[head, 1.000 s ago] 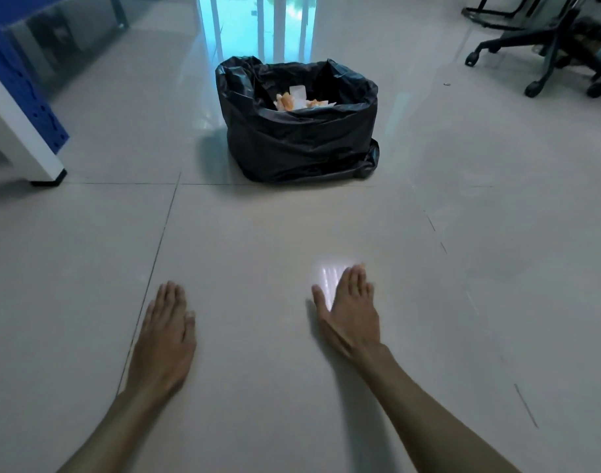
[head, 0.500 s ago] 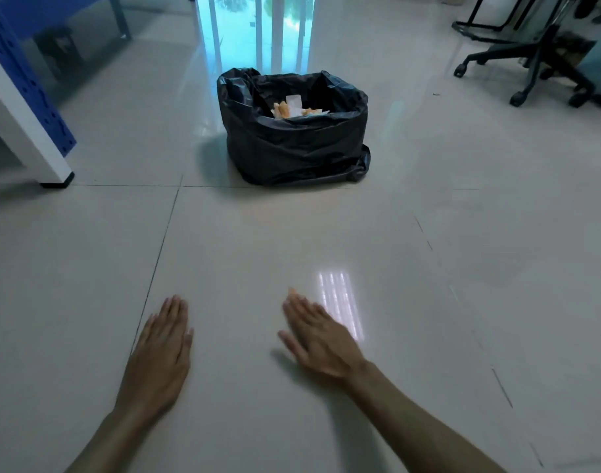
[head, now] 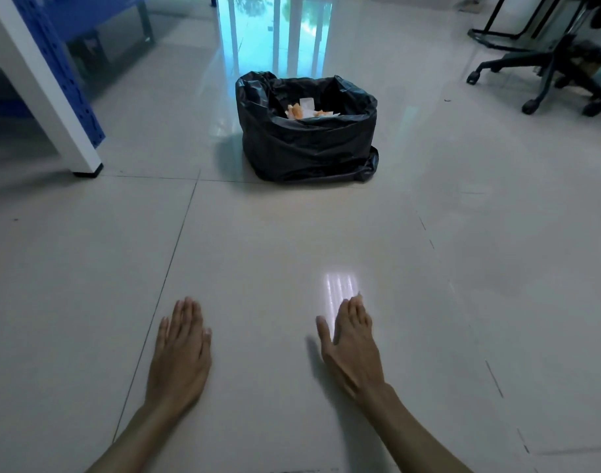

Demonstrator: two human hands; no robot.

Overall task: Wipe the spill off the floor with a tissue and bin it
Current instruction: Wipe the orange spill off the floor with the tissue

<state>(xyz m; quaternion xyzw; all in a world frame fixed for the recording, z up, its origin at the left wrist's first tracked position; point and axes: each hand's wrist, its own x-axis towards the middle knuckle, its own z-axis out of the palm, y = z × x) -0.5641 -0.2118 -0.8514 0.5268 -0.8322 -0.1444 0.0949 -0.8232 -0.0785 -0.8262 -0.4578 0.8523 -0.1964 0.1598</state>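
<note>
A bin lined with a black bag [head: 309,145] stands on the pale tiled floor ahead of me. White tissues with orange stains [head: 304,110] lie inside it. My left hand [head: 181,353] rests flat, palm down, near the floor with nothing in it. My right hand [head: 352,346] is held flat over the floor to its right, fingers together, thumb out, also holding nothing. A bright light reflection [head: 341,285] shines on the tile just beyond its fingertips. No spill shows on the floor.
A white and blue table leg [head: 58,107] stands at the left. An office chair base on castors [head: 544,76] is at the far right. A glass door reflection [head: 275,32] shines behind the bin.
My right hand swung left and back half a second ago, and now points forward again to the right. The left hand stayed almost still. The view has tilted up a little.
</note>
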